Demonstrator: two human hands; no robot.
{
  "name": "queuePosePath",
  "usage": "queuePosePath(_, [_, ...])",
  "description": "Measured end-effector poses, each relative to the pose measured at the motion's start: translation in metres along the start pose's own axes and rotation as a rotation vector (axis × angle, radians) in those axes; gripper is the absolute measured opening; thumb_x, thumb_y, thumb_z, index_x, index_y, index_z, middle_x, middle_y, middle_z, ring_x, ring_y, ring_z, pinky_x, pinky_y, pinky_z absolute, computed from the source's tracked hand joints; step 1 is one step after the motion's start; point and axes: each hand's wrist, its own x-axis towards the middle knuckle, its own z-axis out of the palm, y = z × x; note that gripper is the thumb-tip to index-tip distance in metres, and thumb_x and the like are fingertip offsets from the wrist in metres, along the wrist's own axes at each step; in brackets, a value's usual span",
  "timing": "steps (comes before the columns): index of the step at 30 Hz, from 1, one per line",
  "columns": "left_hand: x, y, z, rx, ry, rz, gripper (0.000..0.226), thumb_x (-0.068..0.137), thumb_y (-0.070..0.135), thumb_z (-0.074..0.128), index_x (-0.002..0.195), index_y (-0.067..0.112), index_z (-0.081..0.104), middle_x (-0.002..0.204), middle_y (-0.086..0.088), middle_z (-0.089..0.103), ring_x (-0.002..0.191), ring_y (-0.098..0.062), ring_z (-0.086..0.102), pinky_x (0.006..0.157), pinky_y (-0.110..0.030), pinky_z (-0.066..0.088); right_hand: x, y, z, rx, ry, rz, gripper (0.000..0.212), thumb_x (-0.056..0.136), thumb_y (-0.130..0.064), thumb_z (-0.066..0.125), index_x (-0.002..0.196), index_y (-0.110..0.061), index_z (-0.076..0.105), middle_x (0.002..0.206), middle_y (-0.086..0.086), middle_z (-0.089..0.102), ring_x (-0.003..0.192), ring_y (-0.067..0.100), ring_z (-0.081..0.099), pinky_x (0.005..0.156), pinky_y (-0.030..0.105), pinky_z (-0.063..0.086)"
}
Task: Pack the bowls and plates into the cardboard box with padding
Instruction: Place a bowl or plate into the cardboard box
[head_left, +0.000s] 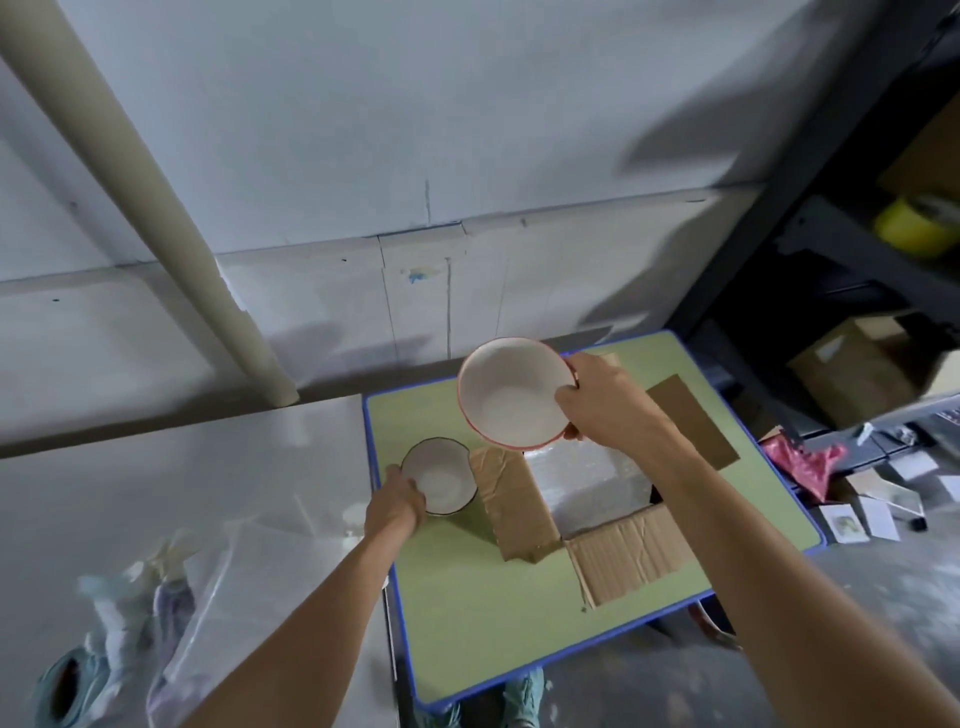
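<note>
Right hand (602, 402) covers red-rimmed bowl's (511, 395) edge (box (628, 556) interior blurry).

Counter (467, 597): pale green top, blue edge.
Wall (415, 130): behind counter, grey-white, scuffed, with a horizontal ledge.
Pipe (156, 208): cream, slanting down the wall left of counter.
Shelving (810, 171): dark metal, right of counter.
Floor (857, 597): grey, right of counter, strewn with papers (878, 514).

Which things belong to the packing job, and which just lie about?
Job: red-rimmed white bowl in right hand; black-rimmed white bowl in left hand; open brown cardboard box; clear plastic padding.
Lying about: crumpled pink plastic bag; round yellow object.
</note>
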Motion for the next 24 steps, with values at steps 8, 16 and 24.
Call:
queuePosePath(8, [-0.004, -0.005, -0.006, -0.029, -0.104, 0.034, 0.037, 0.099, 0.032, 0.041, 0.128, 0.009, 0.041, 0.114, -0.016, 0.064, 0.099, -0.034, 0.062, 0.074, -0.032, 0.046, -0.021, 0.043, -0.012, -0.069, -0.013, 0.077, 0.035, 0.087, -0.008, 0.041, 0.121, -0.010, 0.050, 0.090, 0.008, 0.063, 0.067, 0.017, 0.064, 0.051, 0.025, 0.042])
queuePosePath(16, [-0.044, 0.045, -0.036, -0.077, 0.190, 0.301, 0.023, 0.100, 0.031, 0.044, 0.114, 0.019, 0.058, 0.106, -0.001, 0.067, 0.092, -0.022, 0.060, 0.074, -0.029, 0.041, -0.024, 0.083, -0.011, -0.139, -0.054, 0.165, 0.037, 0.083, -0.005, 0.047, 0.120, -0.003, 0.049, 0.110, 0.019, 0.061, 0.096, 0.034, 0.056, 0.077, 0.038, 0.048])
queuePosePath(24, [-0.110, 0.107, -0.009, -0.032, 0.320, 0.737, 0.016, 0.094, 0.036, 0.055, 0.097, 0.025, 0.065, 0.083, 0.006, 0.072, 0.074, -0.016, 0.065, 0.062, -0.029, 0.046, -0.016, 0.111, 0.008, -0.179, -0.109, 0.215, 0.030, 0.087, -0.007, 0.047, 0.117, -0.005, 0.047, 0.115, 0.019, 0.062, 0.104, 0.036, 0.059, 0.080, 0.038, 0.048])
